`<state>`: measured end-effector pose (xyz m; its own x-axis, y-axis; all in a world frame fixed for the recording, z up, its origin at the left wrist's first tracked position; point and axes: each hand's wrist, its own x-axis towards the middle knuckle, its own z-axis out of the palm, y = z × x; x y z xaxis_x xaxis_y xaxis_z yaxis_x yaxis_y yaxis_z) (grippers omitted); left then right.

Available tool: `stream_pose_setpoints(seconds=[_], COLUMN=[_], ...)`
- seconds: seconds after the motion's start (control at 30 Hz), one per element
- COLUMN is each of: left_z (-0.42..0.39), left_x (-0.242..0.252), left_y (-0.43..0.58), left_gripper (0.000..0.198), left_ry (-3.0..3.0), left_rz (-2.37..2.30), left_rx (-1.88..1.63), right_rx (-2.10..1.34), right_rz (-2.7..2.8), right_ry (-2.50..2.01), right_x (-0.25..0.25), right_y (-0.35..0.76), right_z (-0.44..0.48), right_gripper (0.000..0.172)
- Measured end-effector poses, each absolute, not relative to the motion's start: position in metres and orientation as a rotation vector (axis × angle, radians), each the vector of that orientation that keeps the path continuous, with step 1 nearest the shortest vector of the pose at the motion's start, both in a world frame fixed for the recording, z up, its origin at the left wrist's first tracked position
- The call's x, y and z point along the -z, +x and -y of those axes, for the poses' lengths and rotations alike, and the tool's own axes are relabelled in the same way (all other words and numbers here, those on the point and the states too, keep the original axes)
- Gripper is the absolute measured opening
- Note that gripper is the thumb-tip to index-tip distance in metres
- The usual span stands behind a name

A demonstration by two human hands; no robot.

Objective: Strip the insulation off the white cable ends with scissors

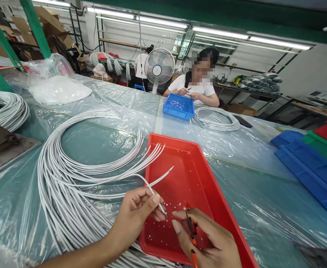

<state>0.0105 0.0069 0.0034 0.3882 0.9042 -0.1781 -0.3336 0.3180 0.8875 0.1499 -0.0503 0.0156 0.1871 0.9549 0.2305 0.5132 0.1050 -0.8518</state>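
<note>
Right hand (216,243), above the near end of the tray (227,208): fingers curled loosely around an orange-handled tool (193,242), thumb and forefinger spread; whether the tool's jaws are parted cannot be told. Left hand (138,208), at the tray's left edge: fingers pinched closed on one cable (149,187), the tip projecting just past them over the tray. Good practice, as judged here: grip close behind the tip, meet it squarely with the tool, and work above the tray so that scraps (180,205) land inside. Bundle (51,178): left of the tray, on the worktop (255,186).
</note>
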Motion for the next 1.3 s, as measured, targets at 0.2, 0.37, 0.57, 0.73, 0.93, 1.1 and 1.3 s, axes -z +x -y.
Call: stream_pose_setpoints(seconds=[0.2, 0.37, 0.57, 0.73, 0.93, 1.1, 1.3], left_z=[-0.005, -0.007, -0.008, -0.008, -0.009, -0.006, -0.006], left_x=[0.000, 0.000, -0.001, 0.002, 0.004, -0.001, -0.003], left_y=[0.009, 0.009, 0.011, 0.010, 0.010, 0.011, 0.007], left_gripper=[0.023, 0.025, 0.030, 0.027, 0.025, 0.022, 0.021], left_ry=[0.924, 0.935, 0.963, 0.932, 0.893, 0.763, 0.737], left_rz=[-0.767, -0.777, -0.770, -0.719, -0.642, -0.564, -0.556], left_rx=[-0.893, -0.857, -0.844, -0.844, -0.866, -0.857, -0.862], right_rx=[-0.636, -0.689, -0.683, -0.931, -1.429, -1.648, -1.440], right_rz=[1.534, 1.603, 1.677, 1.545, 1.164, 0.883, 1.138], right_ry=[-1.450, -1.441, -1.451, -1.466, -1.347, -1.192, -1.362], right_x=[-0.004, -0.004, -0.009, -0.010, -0.005, 0.003, 0.009], right_y=[0.153, 0.158, 0.157, 0.157, 0.160, 0.154, 0.158], right_z=[0.043, 0.040, 0.040, 0.034, 0.028, 0.029, 0.028], right_gripper=[0.013, 0.017, 0.017, 0.012, 0.019, 0.022, 0.019])
